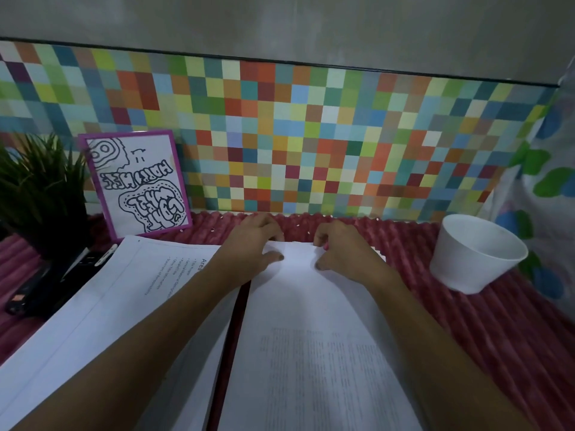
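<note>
**Thin sheet gripped at its far edge**

Centre of frame, on a red ribbed cloth (513, 331): sheet of paper (311, 306). Judged light, limp and easily creased; best taken at the far edge, both sides at once. Gripped there by left hand (252, 244) and right hand (342, 253), fingers curled over the edge, thumbs flat on top. Hidden: fingertips behind the edge. Unreadable: faint print (311, 362), lower centre.

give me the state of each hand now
left hand: fingers curled, pinching the far edge of the white sheet
right hand: pinching that same edge
</note>
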### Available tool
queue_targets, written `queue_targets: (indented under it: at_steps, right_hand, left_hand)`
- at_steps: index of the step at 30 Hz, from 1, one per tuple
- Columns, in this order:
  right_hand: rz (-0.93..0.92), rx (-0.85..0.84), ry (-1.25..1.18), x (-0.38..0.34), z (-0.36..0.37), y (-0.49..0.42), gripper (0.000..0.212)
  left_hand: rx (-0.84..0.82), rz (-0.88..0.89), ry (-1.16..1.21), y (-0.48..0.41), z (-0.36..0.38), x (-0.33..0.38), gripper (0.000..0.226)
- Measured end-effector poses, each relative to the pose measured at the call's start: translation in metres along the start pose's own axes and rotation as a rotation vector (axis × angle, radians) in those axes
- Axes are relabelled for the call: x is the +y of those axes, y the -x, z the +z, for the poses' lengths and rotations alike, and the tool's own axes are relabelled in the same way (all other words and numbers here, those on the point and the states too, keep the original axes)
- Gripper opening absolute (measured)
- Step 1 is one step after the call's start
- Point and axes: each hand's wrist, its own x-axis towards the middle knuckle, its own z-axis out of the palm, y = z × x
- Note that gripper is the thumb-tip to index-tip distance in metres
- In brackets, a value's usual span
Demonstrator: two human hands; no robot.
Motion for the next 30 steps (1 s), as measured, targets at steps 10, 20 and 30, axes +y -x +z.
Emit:
queue_targets:
  at_steps: [10,20,30]
  right_hand:
    - [-0.012,0.043,-0.284,-0.011,-0.030,0.009,0.012]
    - [0.079,-0.102,-0.125,-0.003,-0.069,0.028,0.052]
    - [-0.147,-0.166,-0.167,-0.042,-0.044,0.026,0.056]
  left_hand:
    - [0.150,-0.365,0.657,0.004,-0.002,0.029,0.033]
    - [0.214,-0.507,1.001,0.008,0.010,0.033,0.027]
    - [0.270,-0.332,0.912,0.005,0.016,0.042,0.020]
